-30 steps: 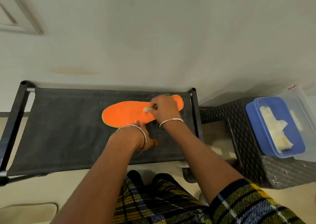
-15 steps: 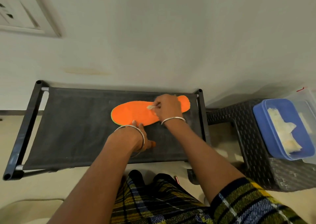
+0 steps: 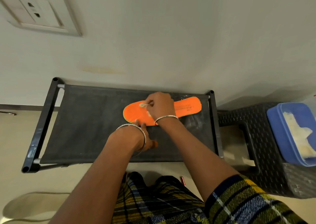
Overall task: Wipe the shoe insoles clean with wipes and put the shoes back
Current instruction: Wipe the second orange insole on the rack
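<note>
Plaid cloth (image 3: 162,206) in yellow and blue fills the nearest edge, and both bare forearms reach from it toward 12 o'clock. Next comes the left hand (image 3: 146,139), a bangle (image 3: 131,124) at its wrist. It lies flat on the black fabric top of the shoe rack (image 3: 85,124) with fingers straight, gripping nothing. Its fingertips touch the near edge of the orange insole (image 3: 188,108), close to the wide end. Just beyond, the right hand (image 3: 160,107) rests over the middle of the insole, fingers curled. It pinches a small twisted wipe (image 3: 142,105), which points toward 9 o'clock and touches the insole's wide end. The insole lies flat, lengthwise from 9 to 3 o'clock, on the far right part of the rack top. At 3 o'clock from the rack stands a dark woven stool (image 3: 266,164) bearing a blue tub (image 3: 275,121) with pale crumpled sheets (image 3: 297,138) inside. Farthest, at 10 o'clock on the wall, sits a white socket plate (image 3: 34,11).
</note>
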A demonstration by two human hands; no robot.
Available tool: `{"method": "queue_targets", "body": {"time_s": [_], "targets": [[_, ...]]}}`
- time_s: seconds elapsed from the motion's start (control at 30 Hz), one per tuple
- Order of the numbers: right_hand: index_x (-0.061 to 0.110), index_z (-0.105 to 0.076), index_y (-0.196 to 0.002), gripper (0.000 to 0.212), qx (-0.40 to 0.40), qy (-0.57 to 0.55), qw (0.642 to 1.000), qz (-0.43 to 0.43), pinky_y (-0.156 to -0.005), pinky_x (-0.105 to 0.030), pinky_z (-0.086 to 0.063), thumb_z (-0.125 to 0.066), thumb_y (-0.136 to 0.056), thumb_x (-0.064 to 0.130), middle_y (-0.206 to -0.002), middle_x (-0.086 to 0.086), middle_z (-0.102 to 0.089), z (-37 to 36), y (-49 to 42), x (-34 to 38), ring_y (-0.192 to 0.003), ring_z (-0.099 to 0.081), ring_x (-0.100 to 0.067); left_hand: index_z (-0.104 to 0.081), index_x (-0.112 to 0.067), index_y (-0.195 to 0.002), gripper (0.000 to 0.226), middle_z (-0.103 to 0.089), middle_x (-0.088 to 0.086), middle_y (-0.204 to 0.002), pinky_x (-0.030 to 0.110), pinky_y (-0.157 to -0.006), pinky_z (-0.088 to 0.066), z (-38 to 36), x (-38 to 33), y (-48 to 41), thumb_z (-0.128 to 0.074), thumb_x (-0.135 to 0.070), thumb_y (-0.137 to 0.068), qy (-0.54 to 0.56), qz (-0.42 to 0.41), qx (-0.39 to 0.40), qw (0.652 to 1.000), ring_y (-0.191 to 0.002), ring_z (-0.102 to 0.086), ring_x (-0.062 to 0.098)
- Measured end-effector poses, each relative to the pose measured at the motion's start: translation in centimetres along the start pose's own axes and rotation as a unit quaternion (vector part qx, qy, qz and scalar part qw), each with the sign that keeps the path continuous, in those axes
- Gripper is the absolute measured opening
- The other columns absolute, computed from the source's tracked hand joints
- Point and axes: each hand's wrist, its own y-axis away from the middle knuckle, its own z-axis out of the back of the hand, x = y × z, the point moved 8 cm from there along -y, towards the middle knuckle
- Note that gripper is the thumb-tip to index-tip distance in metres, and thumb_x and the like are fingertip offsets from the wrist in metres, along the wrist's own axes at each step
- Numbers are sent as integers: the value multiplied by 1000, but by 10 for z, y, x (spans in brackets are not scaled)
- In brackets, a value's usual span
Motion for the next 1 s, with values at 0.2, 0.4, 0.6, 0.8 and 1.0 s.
{"method": "queue_targets", "body": {"time_s": [0.2, 0.4, 0.6, 0.8, 1.0], "targets": [[17, -79, -93, 15, 57, 35, 996, 60, -87, -35, -51, -65, -87, 14, -101, -3, -75, -16, 5, 20, -99, -65, -28, 10, -25, -155, 90, 21, 15, -159, 49, -119, -16, -1, 11, 0, -43, -62, -93, -3, 21, 6, 1000, -148, -4, 37], [16, -78, -93, 16, 15, 55, 998, 12, -88, -36, -52, -65, -86, 10, -101, -3, -74, -3, 0, -4, -98, -66, -27, 12, -21, -154, 92, 23, 14, -158, 50, -119, -18, -2, 21, 0, -41, -65, -92, -7, 39, 8, 999, -148, -4, 38], [18, -81, -96, 15, 92, 25, 991, 91, -86, -29, -50, -71, -85, 15, -101, -1, -76, -29, 10, 40, -94, -68, -21, 0, -22, -156, 87, 6, 11, -162, 47, -117, -25, 0, 20, -3, -47, -59, -93, -3, 17, -8, 1000, -146, -19, 33], [17, -81, -87, 11, 52, 20, 998, -4, -79, -27, -53, -81, -79, 23, -90, -1, -77, 3, -1, -19, -86, -70, -19, 11, -15, -154, 92, 21, 14, -159, 48, -118, -21, -3, 23, -1, -41, -62, -94, -2, 38, 9, 999, -147, -10, 37], [14, -78, -85, 11, 12, 41, 998, -34, -80, -32, -53, -69, -82, 10, -93, -6, -75, 10, 3, -29, -92, -68, -27, 8, -23, -155, 91, 18, 15, -159, 51, -116, -24, -1, 24, -2, -42, -65, -92, 10, 49, 14, 999, -146, -13, 40]]}}
